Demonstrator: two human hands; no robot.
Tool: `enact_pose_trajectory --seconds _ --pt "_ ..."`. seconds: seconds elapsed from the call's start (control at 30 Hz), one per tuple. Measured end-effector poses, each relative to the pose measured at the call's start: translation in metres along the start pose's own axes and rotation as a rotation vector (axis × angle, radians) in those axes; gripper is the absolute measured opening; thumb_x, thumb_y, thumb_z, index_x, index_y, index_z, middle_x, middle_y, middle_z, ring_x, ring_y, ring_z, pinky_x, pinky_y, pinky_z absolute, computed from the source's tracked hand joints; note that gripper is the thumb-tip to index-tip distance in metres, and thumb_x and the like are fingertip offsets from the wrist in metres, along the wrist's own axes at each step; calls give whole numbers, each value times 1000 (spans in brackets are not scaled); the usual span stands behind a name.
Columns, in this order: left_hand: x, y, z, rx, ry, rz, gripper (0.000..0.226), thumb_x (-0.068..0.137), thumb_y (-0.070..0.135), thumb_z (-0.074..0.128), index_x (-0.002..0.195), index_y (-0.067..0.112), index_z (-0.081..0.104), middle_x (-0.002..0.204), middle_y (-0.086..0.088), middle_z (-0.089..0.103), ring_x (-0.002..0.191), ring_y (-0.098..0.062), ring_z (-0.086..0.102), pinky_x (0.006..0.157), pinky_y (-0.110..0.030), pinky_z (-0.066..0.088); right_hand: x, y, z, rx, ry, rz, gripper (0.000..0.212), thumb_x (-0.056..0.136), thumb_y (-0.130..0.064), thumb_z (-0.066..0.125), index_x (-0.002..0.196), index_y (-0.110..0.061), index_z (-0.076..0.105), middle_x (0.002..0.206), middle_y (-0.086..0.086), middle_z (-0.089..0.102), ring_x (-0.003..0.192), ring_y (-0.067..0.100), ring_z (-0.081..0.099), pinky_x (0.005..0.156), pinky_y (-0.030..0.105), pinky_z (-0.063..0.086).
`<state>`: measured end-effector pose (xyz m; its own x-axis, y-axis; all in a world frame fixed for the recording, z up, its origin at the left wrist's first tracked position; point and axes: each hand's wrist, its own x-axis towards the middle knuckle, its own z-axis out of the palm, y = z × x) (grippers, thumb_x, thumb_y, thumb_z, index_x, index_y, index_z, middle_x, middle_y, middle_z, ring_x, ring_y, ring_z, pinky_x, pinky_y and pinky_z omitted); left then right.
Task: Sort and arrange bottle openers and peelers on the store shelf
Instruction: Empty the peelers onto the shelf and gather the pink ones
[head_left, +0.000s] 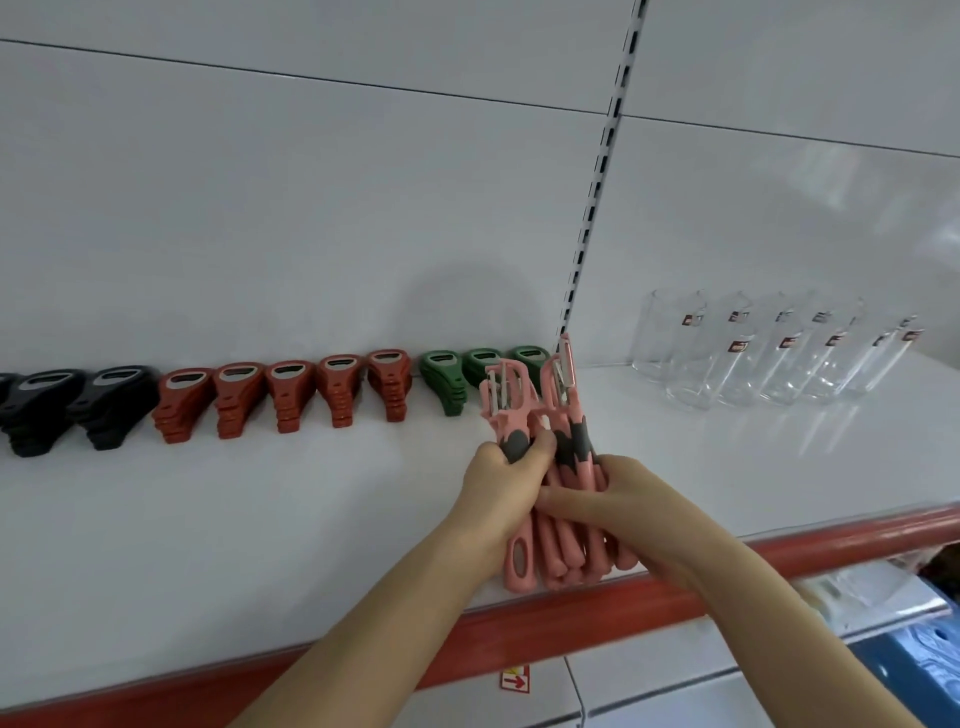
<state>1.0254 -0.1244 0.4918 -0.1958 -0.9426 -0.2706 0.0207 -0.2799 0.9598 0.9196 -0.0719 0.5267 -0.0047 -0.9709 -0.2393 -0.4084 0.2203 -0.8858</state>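
1. Several pink peelers (571, 436) lie bundled on the white shelf (260, 519), near its red front edge, blades pointing far.
2. The left hand (504, 488) curls its fingers around the left handles, and the right hand (618, 501) wraps its fingers across the right handles.
3. Bottle openers (285, 395) line the far wall on the left, and glasses (769, 353) stand far right.
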Motion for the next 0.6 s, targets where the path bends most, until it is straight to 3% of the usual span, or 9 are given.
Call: enact_pose_trajectory --seconds 0.2,0.3,0.37,0.47,0.53,0.6 --pt "0 -1 17 -178 95 -62 38 88 32 58 105 -3 61 95 -21 68 83 -29 68 70 -35 55 3 2 -10 5 -10 59 21 80 -29 70 76 -10 62 57 1 62 43 7 55 38 15 36" --pt "-2 0 19 -249 140 -47 30 91 25 54 108 0 56 91 -18 66 76 -26 67 62 -31 54 5 4 -14 -22 -36 60 33 75 -37 73 81 -6 64 68 12 66 57 21 59 56 29 42" --pt "-4 -1 19 -251 174 -23 25 92 21 53 109 2 52 94 -19 66 80 -29 67 67 -36 55 5 7 -15 -25 -35 49 32 74 -38 74 79 -8 63 69 13 64 60 23 57 56 34 41" --pt "-10 -3 19 -216 219 40 16 92 16 50 106 8 51 100 -19 64 89 -31 65 82 -47 53 5 11 -13 -26 4 32 26 75 -35 74 76 -12 60 69 8 63 62 20 57 53 30 40" --pt "-13 -4 18 -177 251 90 12 92 13 48 104 9 49 99 -16 62 91 -30 63 85 -47 52 5 15 -10 -2 33 23 30 73 -36 75 79 -10 62 73 10 66 66 22 62 61 35 46" --pt "-15 -6 19 -127 279 134 11 92 11 46 103 10 49 96 -11 61 88 -25 61 84 -42 51 7 18 -9 -9 101 23 37 72 -40 75 88 -9 62 82 11 69 71 23 67 61 31 52"
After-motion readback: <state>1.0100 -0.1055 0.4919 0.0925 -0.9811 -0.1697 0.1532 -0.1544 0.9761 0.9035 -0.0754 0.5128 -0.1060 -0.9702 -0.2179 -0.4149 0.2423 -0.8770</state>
